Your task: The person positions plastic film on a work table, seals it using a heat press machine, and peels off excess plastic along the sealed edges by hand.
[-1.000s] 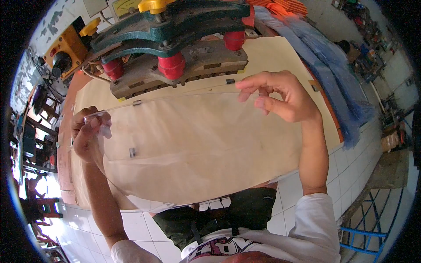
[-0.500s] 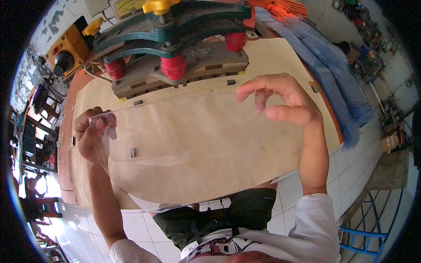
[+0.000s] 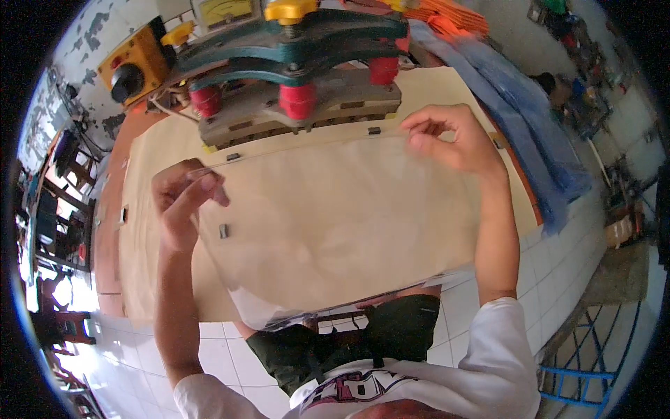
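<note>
A clear plastic sheet (image 3: 328,230) spreads over the cream-coloured table covering, its near edge hanging past the table front above my lap. My left hand (image 3: 187,199) pinches the sheet's far left corner between thumb and fingers. At the far right corner my right hand (image 3: 450,138) is closed, thumb against fingertips, on the sheet's edge. The far edge runs taut between both hands, just short of the small dark blocks (image 3: 233,157) fixed on the table. Beyond them stands a press head with a heavy metal bar (image 3: 300,115) and red insulators (image 3: 298,101).
A yellow control box (image 3: 132,63) with a black knob stands at the back left. Blue translucent plastic (image 3: 509,112) drapes over the table's right side, with orange material (image 3: 450,21) behind it. A blue metal frame (image 3: 579,377) is at the lower right, on the tiled floor.
My right hand has gone from spread fingers to a pinch on the sheet's far right corner. My left hand has moved right and the sheet has shifted with it.
</note>
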A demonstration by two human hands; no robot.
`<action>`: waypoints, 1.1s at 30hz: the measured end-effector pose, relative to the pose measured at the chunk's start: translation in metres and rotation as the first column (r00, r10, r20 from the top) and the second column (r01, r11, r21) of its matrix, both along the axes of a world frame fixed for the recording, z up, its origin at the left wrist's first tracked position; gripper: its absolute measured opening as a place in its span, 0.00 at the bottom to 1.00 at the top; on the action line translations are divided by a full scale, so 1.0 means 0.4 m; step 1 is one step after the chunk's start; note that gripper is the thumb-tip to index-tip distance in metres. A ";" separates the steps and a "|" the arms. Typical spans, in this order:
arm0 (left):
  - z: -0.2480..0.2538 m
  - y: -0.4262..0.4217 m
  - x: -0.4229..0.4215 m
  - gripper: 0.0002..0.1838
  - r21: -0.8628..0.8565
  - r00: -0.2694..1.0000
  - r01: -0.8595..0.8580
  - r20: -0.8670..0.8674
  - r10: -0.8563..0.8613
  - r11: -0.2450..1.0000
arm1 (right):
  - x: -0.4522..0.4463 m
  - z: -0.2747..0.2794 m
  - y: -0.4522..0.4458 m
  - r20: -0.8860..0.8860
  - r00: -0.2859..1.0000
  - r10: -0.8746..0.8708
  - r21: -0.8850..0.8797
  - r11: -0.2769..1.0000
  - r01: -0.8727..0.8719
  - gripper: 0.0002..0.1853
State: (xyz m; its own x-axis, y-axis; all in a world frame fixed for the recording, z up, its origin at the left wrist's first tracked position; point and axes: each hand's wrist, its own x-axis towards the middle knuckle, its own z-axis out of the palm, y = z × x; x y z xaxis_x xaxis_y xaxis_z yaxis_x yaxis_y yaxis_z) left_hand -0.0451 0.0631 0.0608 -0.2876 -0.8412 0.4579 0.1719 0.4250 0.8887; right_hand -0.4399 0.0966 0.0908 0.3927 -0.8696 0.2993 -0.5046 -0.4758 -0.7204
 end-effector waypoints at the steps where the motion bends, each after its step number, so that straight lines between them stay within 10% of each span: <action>1: 0.004 0.010 -0.005 0.09 0.025 1.000 0.002 0.020 -0.002 1.000 | 0.002 0.002 -0.001 -0.003 0.993 -0.118 -0.102 0.988 0.117 0.10; 6: 0.026 0.033 0.002 0.06 0.094 0.998 0.036 0.039 -0.039 0.995 | 0.067 0.071 0.042 0.098 0.950 -0.296 -0.428 0.850 0.309 0.08; 16: 0.042 0.055 0.003 0.06 -0.101 0.988 0.151 0.043 -0.147 0.983 | 0.400 0.163 0.121 -0.295 0.954 -0.049 -0.563 0.816 -0.132 0.12; 33: 0.037 0.033 0.006 0.09 0.007 0.978 0.208 -0.017 -0.208 0.978 | 0.488 0.107 0.020 0.094 0.994 0.059 0.023 0.998 -0.062 0.06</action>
State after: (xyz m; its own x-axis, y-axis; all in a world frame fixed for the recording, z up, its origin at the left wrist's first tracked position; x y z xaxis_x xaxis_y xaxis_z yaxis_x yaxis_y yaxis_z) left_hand -0.0426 0.0765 0.0756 -0.4497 -0.7675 0.4569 0.2701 0.3707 0.8886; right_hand -0.2448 0.1046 0.1334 0.4161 -0.8531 0.3148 -0.4056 -0.4840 -0.7754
